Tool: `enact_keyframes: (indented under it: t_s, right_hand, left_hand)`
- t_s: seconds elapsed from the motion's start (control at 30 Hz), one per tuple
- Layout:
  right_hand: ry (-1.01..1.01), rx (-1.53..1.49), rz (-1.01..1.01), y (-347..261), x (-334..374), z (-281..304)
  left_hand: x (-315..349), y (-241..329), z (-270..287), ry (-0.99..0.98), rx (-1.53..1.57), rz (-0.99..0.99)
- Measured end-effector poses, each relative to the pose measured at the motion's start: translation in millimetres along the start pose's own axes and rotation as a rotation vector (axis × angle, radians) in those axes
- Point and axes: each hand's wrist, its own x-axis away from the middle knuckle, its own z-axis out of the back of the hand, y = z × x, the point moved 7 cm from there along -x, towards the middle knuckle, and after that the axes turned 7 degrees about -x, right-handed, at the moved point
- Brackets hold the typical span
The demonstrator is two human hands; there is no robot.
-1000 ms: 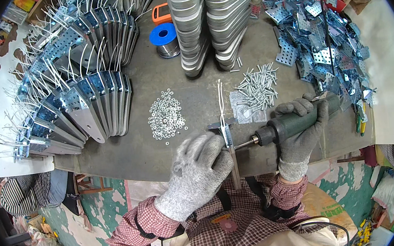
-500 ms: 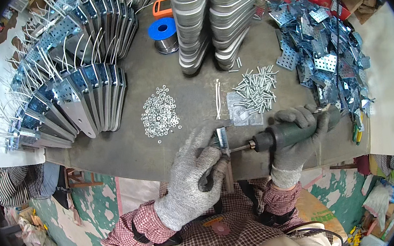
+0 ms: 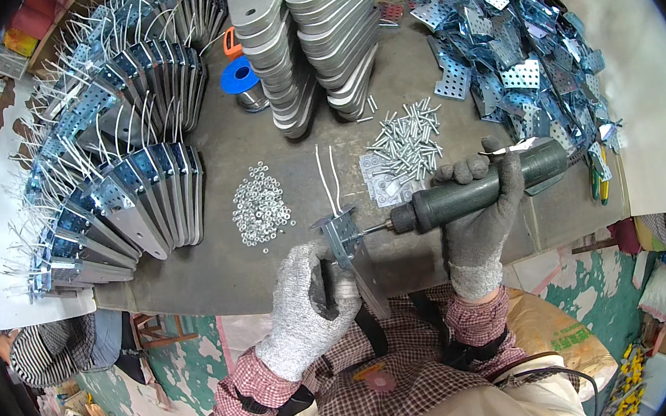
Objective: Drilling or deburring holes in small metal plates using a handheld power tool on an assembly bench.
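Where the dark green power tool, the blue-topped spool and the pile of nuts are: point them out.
Dark green power tool (image 3: 462, 199): head view, on the side of its rounded body.
Blue-topped spool (image 3: 243, 87): head view, on the near part of its blue flange.
Pile of nuts (image 3: 261, 207): head view, on its middle.

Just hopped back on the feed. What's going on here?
A person in grey gloves is working at a bench. The left hand holds a metal bracket with two white wires rising from it. The right hand grips a dark green power driver, its bit at the bracket's right side; whether it is spinning can't be told. Loose nuts and screws lie in piles beyond.
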Motion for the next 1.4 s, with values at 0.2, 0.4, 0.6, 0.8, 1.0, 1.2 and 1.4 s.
enact_keyframes:
  t_s: [0.2, 0.4, 0.6, 0.8, 1.0, 1.2, 1.4]
  right_hand:
    - [-0.002, -0.017, -0.040, 2, 2, -1]
    - [-0.099, -0.059, -0.020, 1, 3, -10]
    - [-0.050, -0.052, -0.007, -4, -1, -7]
    - [-0.024, -0.003, -0.026, 0, 2, -3]
    - [-0.162, -0.192, 0.052, -15, 0, -30]
    - [-0.194, -0.317, -0.012, -12, -7, -28]
    - [-0.111, -0.352, -0.105, 3, -8, -8]
  left_hand:
    - [1, 8, 1, -0.014, 0.002, -0.099]
    - [3, -4, -1, 0.010, 0.008, -0.081]
    - [3, -4, -5, 0.012, 0.091, -0.034]
    - [1, 8, 1, 0.018, 0.050, -0.111]
    - [-5, 20, 16, 0.024, 0.105, -0.415]
    - [-1, 26, 11, 0.133, 0.029, -0.703]
    - [-16, 16, 13, 0.188, 0.373, -0.374]
